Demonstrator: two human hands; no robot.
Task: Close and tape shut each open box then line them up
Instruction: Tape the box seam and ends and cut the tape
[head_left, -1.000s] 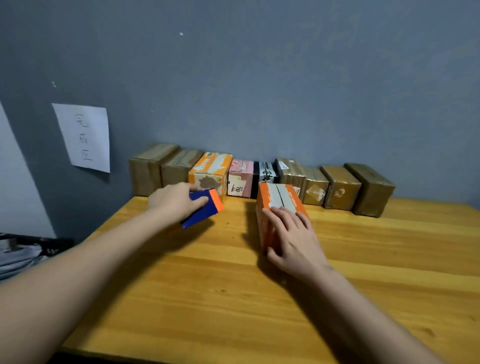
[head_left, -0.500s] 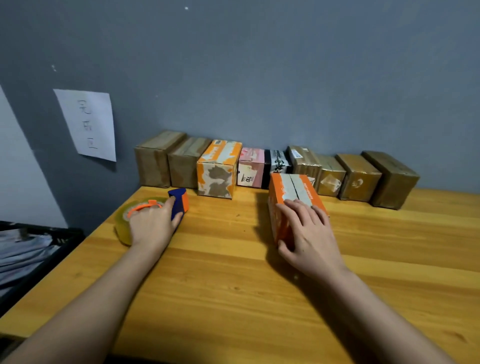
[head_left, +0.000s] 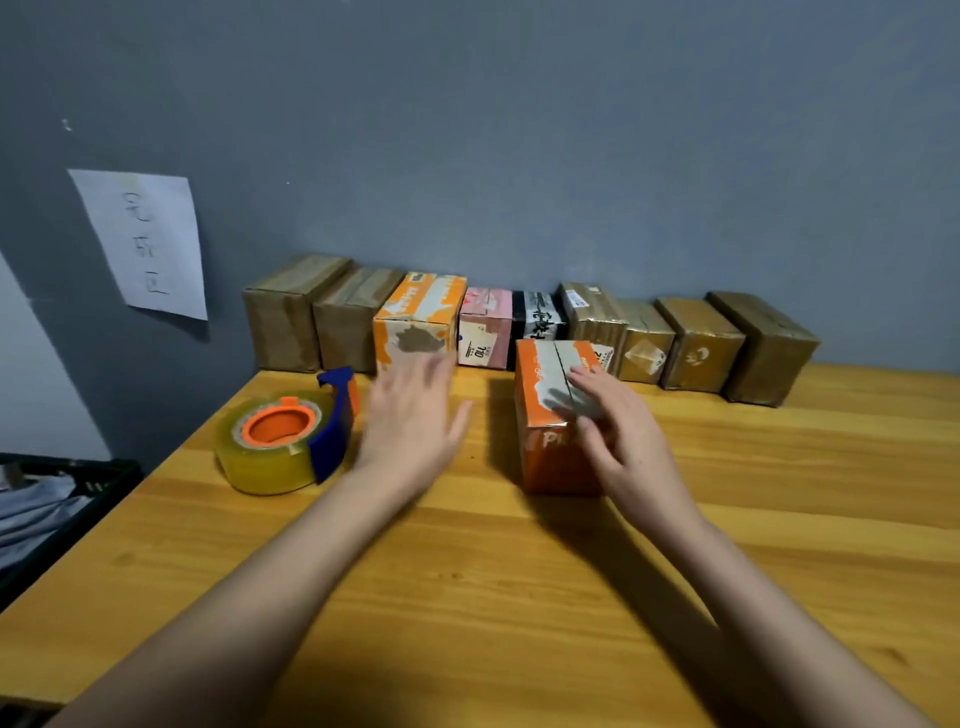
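An orange box (head_left: 545, 447) with its two top flaps closed stands on the wooden table (head_left: 519, 597), in front of a row of boxes. My right hand (head_left: 618, 431) lies on its top and right side, fingers straight over the flap seam. My left hand (head_left: 410, 421) hovers open and blurred between the orange box and the tape dispenser (head_left: 285, 441). The dispenser, a clear-tape roll with an orange core and blue handle, lies flat on the table at the left, free of my hand.
Several closed boxes (head_left: 519, 327) stand in a row against the grey wall. A paper note (head_left: 148, 244) hangs on the wall at left. A dark crate (head_left: 57, 499) with cloth sits beyond the table's left edge.
My left hand set the tape dispenser down at the left of the table, let go and moved right toward the orange box. My right hand stayed on the box.
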